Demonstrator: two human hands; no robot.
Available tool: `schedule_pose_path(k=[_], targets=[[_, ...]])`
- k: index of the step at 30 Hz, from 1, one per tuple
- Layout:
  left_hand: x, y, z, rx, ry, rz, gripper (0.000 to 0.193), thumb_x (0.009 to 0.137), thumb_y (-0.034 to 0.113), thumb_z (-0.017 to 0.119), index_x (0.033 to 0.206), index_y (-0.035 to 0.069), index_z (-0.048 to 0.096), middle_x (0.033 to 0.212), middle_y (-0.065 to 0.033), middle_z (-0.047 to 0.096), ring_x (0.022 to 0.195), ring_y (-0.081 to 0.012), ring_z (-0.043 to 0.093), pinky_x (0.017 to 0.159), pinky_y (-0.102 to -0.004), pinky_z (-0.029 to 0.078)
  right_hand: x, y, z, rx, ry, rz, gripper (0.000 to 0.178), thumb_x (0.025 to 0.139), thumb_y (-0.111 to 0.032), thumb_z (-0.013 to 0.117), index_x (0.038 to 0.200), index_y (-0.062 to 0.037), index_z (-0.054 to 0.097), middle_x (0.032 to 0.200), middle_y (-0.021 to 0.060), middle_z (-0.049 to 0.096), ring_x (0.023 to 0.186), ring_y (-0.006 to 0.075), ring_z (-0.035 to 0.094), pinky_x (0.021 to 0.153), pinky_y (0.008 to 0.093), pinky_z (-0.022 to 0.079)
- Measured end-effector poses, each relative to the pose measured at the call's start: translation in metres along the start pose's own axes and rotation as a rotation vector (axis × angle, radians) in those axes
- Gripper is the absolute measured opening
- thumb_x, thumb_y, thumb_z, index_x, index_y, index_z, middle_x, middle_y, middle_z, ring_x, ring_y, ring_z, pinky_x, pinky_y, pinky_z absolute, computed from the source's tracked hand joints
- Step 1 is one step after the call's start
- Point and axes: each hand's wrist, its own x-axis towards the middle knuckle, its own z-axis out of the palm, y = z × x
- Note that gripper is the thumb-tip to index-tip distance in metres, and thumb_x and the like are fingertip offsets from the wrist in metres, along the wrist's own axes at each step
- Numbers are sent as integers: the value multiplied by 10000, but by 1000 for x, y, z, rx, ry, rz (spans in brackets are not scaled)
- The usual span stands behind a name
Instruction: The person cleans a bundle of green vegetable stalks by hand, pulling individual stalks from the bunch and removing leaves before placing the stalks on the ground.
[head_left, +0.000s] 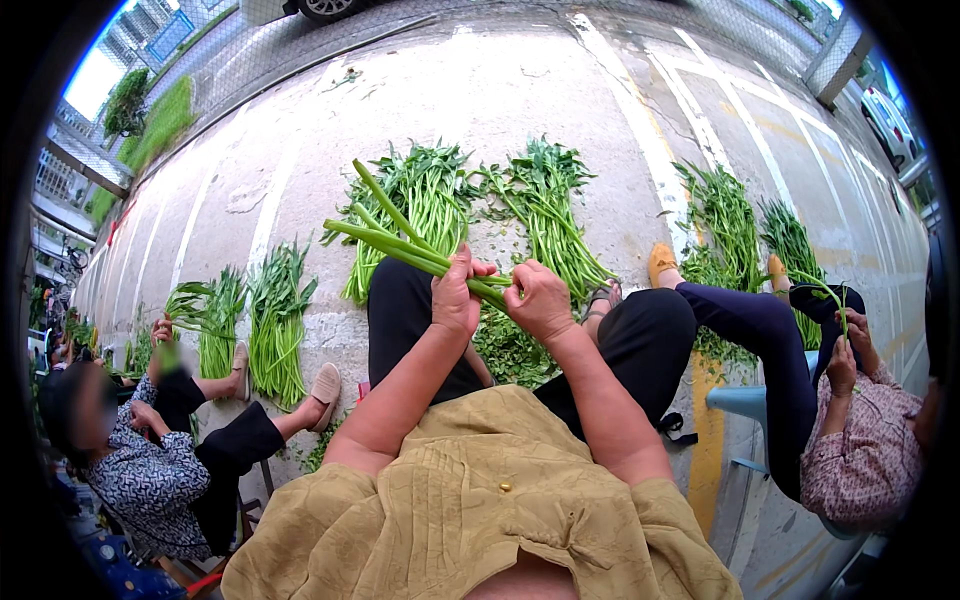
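My left hand point(458, 295) is closed round a small bunch of thick green vegetable stalks point(385, 238), above my lap. The long ends slant up to the left, past my knee. My right hand point(540, 300) is closed at the lower right end of the bunch, its fingertips against the stalks; exactly what it pinches is hidden. Below my hands, a heap of loose green leaves point(515, 350) lies on the ground between my feet. Beyond my knees are two piles of leafy green stems, one on the left point(425, 200) and one on the right point(548, 215).
At left, a seated person point(150, 460) holds greens, with more leafy piles point(278, 325) by their feet. At right, another person point(860, 440) holds a stem near a blue stool point(740, 400); green piles point(728, 225) lie ahead. A wire fence point(400, 15) crosses the far side.
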Motion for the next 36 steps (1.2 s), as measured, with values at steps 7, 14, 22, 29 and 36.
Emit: schedule_pose_path(k=[7, 14, 22, 29, 36], targets=[[10, 23, -3, -53, 28, 105, 352, 855, 286, 585, 615, 80, 429, 604, -54, 489, 676, -240, 571, 676, -438, 496, 1, 49, -6, -47, -131, 354, 221, 720, -259, 544, 661, -47, 560, 718, 135, 569, 690, 315, 563, 625, 421, 447], [8, 26, -8, -54, 49, 116, 344, 847, 301, 593, 637, 56, 476, 618, -68, 500, 669, -237, 562, 680, -420, 492, -2, 22, -11, 182, -80, 165, 128, 722, -191, 650, 755, -73, 613, 682, 95, 555, 607, 268, 559, 556, 358, 443], [-1, 12, 3, 5, 7, 66, 342, 849, 301, 591, 632, 68, 465, 626, -67, 503, 665, -226, 566, 665, -401, 493, -4, -2, -1, 330, 25, 49, 126, 731, -127, 636, 848, -86, 614, 749, 75, 544, 620, 240, 563, 562, 341, 454], [-1, 10, 6, 9, -10, 61, 335, 845, 308, 595, 656, 53, 489, 634, -76, 527, 655, -219, 570, 655, -373, 493, -4, 1, -5, 194, 45, -77, 63, 738, -132, 613, 775, -81, 605, 721, 81, 534, 634, 269, 558, 562, 356, 455], [1, 4, 1, 49, -12, 45, 340, 845, 316, 593, 651, 53, 500, 629, -69, 520, 669, -226, 569, 676, -398, 487, -5, -3, -3, 117, 64, -100, 56, 721, -127, 577, 736, -73, 579, 710, 87, 526, 639, 276, 555, 564, 364, 456]])
